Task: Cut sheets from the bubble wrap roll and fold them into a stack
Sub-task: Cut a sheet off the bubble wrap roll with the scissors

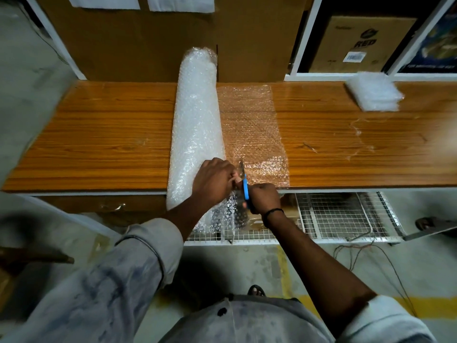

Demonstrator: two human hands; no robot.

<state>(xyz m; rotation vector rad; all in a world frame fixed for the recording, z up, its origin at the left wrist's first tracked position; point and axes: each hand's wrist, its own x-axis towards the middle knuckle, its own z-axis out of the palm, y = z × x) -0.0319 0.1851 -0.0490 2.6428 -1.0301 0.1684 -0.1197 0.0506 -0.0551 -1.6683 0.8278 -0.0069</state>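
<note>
A thick bubble wrap roll (196, 125) lies across the wooden table (99, 139), its near end over the front edge. An unrolled sheet (249, 125) spreads flat to its right. My right hand (264, 198) grips blue-handled scissors (244, 185) at the table's front edge, the blade pointing away along the sheet beside the roll. My left hand (214, 180) rests against the roll's near end and pinches the wrap next to the blade. A stack of folded bubble wrap sheets (374, 91) sits at the table's far right.
Large cardboard boxes (138, 40) stand against the back of the table, another box (358, 43) sits in a white shelf frame at right. A white wire-mesh rack (346, 214) lies below the front edge, with loose wires (371, 251) on the floor.
</note>
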